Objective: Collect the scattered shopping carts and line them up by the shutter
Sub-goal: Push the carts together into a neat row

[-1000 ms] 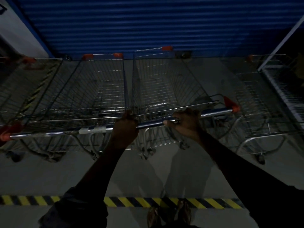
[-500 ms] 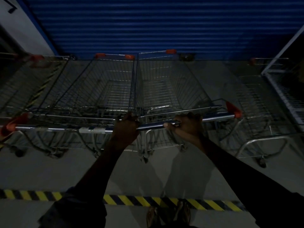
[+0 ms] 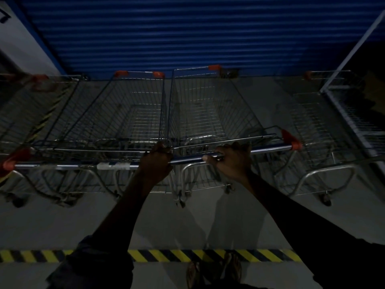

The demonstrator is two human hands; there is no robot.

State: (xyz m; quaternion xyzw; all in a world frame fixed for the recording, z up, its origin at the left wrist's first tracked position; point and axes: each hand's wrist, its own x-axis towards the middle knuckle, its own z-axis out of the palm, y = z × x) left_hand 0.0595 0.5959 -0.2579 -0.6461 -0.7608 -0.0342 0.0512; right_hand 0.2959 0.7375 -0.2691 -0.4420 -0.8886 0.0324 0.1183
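While the light is dim, both grips read clearly enough: the left hand (image 3: 155,161) is wrapped shut over the push bar of the left cart (image 3: 129,113), at that bar's right end, and the right hand (image 3: 231,161) is curled around the bar of the right cart (image 3: 210,109), toward its left half. The two carts stand side by side with their inner walls nearly touching, noses toward the blue shutter (image 3: 187,34), so each basket's long axis runs straight ahead from the hands, and the bars lie crosswise to the arms. The right cart's bar slants a little up to its orange end cap (image 3: 291,140), which suggests that cart is turned slightly off square; a small push from the right hand would likely true it. Both noses look close to the foot of the shutter, though whether they touch cannot be told. Further carts flank the pair: one at far left (image 3: 31,113), cut off by the frame edge, and one at right (image 3: 318,126), standing apart with a gap of bare floor (image 3: 268,101) between. A pale frame (image 3: 354,49) crosses the right-hand cart and hides part of it. The wheels are mostly lost in shadow. Nearest the person, a yellow-and-black stripe (image 3: 250,255) runs across the floor, with feet just behind it.
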